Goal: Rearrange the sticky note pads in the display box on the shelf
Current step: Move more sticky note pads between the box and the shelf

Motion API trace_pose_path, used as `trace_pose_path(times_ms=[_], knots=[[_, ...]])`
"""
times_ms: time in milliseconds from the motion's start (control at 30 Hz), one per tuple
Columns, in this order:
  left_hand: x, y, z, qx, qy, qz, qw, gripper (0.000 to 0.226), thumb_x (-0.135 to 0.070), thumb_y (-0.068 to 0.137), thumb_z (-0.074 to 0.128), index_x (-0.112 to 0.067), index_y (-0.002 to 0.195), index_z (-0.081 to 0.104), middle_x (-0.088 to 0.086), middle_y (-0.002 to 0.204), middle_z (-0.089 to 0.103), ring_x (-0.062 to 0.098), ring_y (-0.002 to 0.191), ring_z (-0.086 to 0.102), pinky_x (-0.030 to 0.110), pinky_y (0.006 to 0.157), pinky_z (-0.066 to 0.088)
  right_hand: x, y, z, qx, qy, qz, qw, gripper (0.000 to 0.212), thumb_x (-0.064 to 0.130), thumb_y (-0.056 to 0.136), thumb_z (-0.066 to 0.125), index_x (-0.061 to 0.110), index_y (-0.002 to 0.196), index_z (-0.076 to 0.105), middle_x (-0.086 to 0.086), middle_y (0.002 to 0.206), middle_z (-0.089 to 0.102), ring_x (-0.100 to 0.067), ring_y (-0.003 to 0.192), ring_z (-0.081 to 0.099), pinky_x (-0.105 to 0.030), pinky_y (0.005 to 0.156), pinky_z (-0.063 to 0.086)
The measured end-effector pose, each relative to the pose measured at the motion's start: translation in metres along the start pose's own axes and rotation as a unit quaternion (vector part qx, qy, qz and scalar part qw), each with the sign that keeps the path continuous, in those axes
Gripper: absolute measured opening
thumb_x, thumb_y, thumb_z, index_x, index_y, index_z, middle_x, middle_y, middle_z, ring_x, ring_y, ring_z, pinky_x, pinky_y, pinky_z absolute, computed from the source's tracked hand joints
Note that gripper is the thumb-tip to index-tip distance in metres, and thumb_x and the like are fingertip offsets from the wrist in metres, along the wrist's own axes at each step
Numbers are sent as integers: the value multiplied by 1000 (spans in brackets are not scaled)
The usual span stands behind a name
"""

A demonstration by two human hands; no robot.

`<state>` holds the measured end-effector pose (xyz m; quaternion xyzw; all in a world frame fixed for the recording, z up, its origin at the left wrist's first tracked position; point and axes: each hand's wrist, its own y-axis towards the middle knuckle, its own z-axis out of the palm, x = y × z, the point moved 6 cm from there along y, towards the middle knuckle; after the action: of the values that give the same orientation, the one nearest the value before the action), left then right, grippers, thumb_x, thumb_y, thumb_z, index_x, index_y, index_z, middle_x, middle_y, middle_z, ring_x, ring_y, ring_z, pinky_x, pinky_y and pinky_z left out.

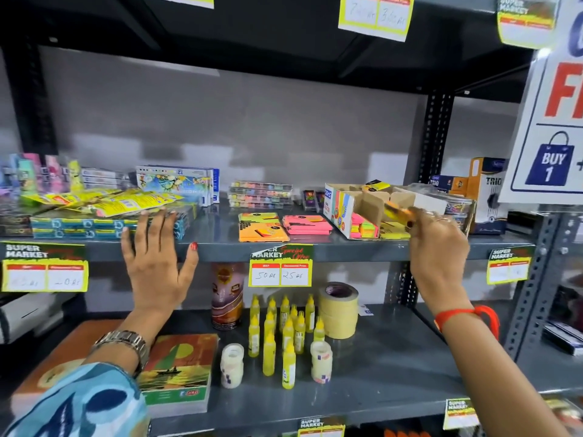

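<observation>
The right hand (437,247) pinched a sticky note pad (398,210) over the display box (353,209) at 3 o'clock on the grey shelf (220,228); the left hand (157,260) hovered spread, holding nothing.

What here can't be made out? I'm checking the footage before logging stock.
Head view only:
- Sticky note pad in the right hand: motion-blurred, print unreadable.
- Display box interior: its cardboard walls hide the rear compartments.
- White promotional sign: cut off by the right edge.
- Left price tag: handwriting too faint.

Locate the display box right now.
The display box sits on the upper shelf, right of the pink pads, just before the right hand.
</observation>
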<state>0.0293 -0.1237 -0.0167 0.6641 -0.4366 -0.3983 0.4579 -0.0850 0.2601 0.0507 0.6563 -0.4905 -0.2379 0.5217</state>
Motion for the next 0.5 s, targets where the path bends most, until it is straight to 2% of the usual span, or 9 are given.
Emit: trace_pose_path(times_ms=[100,133,200,267,367,433,500], knots=[[0,0,0,-1,1,0,1000,61,-43,92,33,-1,136,44,19,139,48,34,135,31,48,115,9,33,-2,-25,-166,77,-56,982,19,0,87,58,0,101,70,-20,81,73,-36,72,64,-39,60,54],[0,-1,1,-2,2,1,1000,61,-43,92,33,-1,136,45,19,138,48,34,135,31,48,115,9,51,-4,-28,-184,96,-93,974,22,-2,84,60,2,103,70,-19,81,73,-33,74,63,-38,62,52],[-1,0,0,-5,7,4,1000,61,-44,93,33,-1,135,45,20,138,49,34,135,32,48,114,10,94,-10,-29,-172,128,-175,961,29,-11,76,65,2,101,71,-17,79,73,-25,77,57,-34,67,48],[0,0,0,-8,7,6,1000,60,-44,93,33,-1,135,46,19,137,50,34,134,33,48,114,11,133,-16,-20,-108,154,-224,956,31,-13,69,70,2,95,73,-13,74,73,-23,71,61,-31,60,50],[0,-1,-1,-12,6,9,1000,60,-43,93,35,-2,136,45,18,138,49,34,135,33,46,115,9,175,-26,4,11,137,-250,958,30,-9,64,75,5,91,74,-7,62,70,-24,58,62,-25,48,47],[-1,-1,-1,-12,3,12,1000,60,-43,93,35,-2,136,45,17,139,49,33,136,31,46,115,8,194,-34,18,115,90,-275,950,34,-10,69,68,7,98,71,-9,74,71,-27,73,64,-30,56,50],[1,-1,0,-11,0,12,1000,61,-43,92,35,-2,136,45,17,139,49,33,136,31,47,115,9,200,-44,34,217,77,-278,933,41,-8,83,50,8,120,59,-12,103,67,-29,102,58,-35,77,50]])
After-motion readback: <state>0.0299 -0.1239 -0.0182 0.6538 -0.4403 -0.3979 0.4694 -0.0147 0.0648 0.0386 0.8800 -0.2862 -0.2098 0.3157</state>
